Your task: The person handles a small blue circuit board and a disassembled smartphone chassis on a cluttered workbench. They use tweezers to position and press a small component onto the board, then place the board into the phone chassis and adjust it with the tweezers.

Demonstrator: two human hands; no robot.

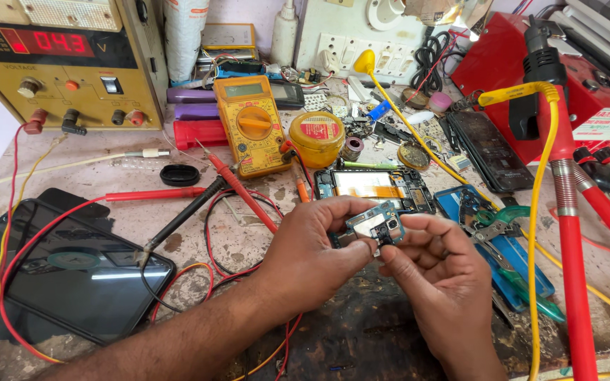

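Left hand (312, 247): closed around the small blue-green phone circuit board (373, 224), thumb and fingers on its left edge.
Right hand (435, 264): fingertips pinched narrow on the board's lower right corner.
Board: held above the worn bench, between both hands, just in front of the opened phone frame with orange flex cable (375, 187).
Left side: dark tablet with glossy screen (65, 271) under looping red and black probe leads (227, 194).
Behind: yellow multimeter (252, 123), round yellow tin (317, 135).
Right side: green-handled pliers on a blue mat (510, 247); red stand tube (573, 261) close by the right wrist.
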